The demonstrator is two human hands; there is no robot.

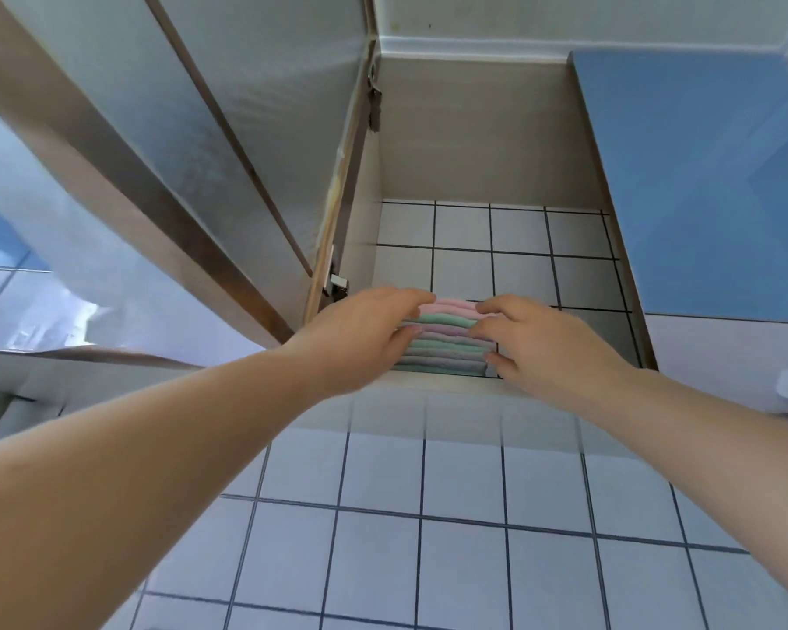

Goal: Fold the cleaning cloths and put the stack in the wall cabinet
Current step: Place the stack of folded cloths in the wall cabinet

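Note:
A stack of folded cleaning cloths in pink, green and lilac layers sits at the front edge of the open wall cabinet. My left hand grips the stack's left side, thumb against the front and fingers over the top. On the stack's right side is my right hand, fingers curled over the top cloth and thumb low at the front. The stack's base rests on the cabinet's bottom shelf. Both arms reach upward.
The cabinet's left door hangs open with its hinges beside my left hand. A shut blue door borders the right. White tiles cover the wall below and the cabinet's back.

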